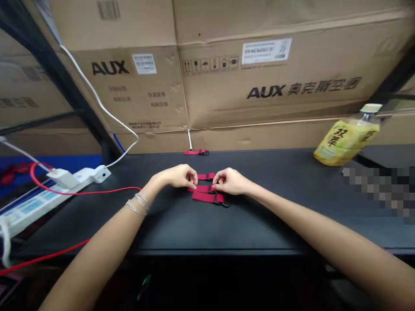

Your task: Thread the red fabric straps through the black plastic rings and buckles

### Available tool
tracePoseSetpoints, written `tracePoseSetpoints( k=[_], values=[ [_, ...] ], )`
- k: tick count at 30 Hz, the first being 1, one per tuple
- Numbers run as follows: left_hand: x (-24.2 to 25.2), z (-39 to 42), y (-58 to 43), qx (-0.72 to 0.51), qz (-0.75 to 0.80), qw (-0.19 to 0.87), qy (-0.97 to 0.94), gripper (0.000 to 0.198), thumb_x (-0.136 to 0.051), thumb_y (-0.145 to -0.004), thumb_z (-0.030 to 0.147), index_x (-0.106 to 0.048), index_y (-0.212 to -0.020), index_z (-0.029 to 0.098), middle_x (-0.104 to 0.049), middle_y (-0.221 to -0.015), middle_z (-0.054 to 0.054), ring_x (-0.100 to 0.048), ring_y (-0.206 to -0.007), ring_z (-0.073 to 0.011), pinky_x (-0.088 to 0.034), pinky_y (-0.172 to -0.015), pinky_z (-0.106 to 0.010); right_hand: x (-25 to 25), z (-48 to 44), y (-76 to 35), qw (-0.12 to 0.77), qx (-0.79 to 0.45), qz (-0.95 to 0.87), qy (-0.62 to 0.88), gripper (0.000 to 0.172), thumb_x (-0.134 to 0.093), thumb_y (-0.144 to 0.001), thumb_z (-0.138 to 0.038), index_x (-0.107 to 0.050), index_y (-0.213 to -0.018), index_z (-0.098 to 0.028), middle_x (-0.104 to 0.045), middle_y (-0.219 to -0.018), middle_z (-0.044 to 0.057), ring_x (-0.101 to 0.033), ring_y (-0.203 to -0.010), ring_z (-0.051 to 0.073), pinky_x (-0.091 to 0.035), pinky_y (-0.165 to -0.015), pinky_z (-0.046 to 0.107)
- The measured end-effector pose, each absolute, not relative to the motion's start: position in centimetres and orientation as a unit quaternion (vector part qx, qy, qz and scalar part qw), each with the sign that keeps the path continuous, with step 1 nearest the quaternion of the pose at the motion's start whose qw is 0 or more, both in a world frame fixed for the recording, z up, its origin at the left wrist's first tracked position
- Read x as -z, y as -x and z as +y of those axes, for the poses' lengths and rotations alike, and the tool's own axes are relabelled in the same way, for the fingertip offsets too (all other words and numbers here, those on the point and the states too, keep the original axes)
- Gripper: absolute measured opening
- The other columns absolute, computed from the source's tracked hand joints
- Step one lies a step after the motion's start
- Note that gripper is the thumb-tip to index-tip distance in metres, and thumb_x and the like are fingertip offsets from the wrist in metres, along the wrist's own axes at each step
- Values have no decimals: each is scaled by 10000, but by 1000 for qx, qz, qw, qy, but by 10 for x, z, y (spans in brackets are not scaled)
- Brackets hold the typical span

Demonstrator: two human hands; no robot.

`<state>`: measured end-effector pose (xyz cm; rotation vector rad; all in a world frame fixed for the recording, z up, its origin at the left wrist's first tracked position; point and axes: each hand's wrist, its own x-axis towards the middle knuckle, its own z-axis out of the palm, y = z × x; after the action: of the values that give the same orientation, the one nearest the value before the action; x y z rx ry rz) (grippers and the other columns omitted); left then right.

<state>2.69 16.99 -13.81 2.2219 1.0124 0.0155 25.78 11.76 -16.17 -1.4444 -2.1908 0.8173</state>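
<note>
- Two hands, left hand and right hand, at the centre
- Four red straps: three at the centre, one slightly above
- One bottle, right side
- One power strip, lower left
- Two white labels, upper part

The straps look cloth, the tabletop smooth and matt.

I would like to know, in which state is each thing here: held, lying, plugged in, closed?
Left hand: closed at middle red strap's left end.
Right hand: closed at its right end.
Middle red strap: apparently held by both hands.
Nearest red strap: lying flat.
Upper red strap: lying, partly hidden.
Far red strap: lying apart from these.
Bottle: cap on.
White adapter: seems plugged into the power strip.
Cartons: tops not shown; cannot tell.
</note>
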Motion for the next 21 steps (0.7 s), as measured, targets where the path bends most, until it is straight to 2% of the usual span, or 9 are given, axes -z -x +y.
tracePoseSetpoints(
  k=[6,10,14,18,21],
  values=[
    [138,169,-27,-6,388,340,-857,218,-702,-676,321,-688,-804,146,-668,-669,-20,-589,-623,-136,-419,-581,-222,162,119,-257,187,-297,-782,515,155,-663,-723,-270,-707,-775,-131,-614,-631,9,-485,-545,86,-322,-505,203],
    [136,168,-28,-8,393,331,-858,221,-711,-669,336,-688,-792,153,-660,-659,-13,-579,-612,-130,-419,-579,-221,164,120,-266,213,-323,-778,494,275,-672,-743,-356,-691,-883,-120,-632,-679,20,-523,-585,104,-360,-534,213],
    [137,169,-27,-6,390,325,-861,224,-707,-675,334,-692,-802,150,-667,-678,-22,-586,-628,-137,-426,-590,-225,161,120,-275,170,-321,-807,465,376,-702,-715,-432,-702,-928,-122,-632,-709,27,-519,-615,115,-369,-554,227],
    [136,168,-28,3,386,310,-869,215,-688,-695,319,-690,-828,149,-665,-693,-27,-586,-634,-136,-420,-587,-223,160,118,-275,159,-291,-823,462,370,-736,-683,-399,-690,-926,-124,-627,-751,27,-520,-649,118,-385,-595,235],
    [132,161,-32,-11,371,259,-892,223,-675,-704,290,-688,-881,153,-661,-761,-27,-576,-671,-131,-420,-604,-219,161,117,-273,171,-299,-815,466,343,-753,-664,-352,-652,-897,-121,-618,-773,26,-521,-662,114,-389,-606,231]
  ],
)
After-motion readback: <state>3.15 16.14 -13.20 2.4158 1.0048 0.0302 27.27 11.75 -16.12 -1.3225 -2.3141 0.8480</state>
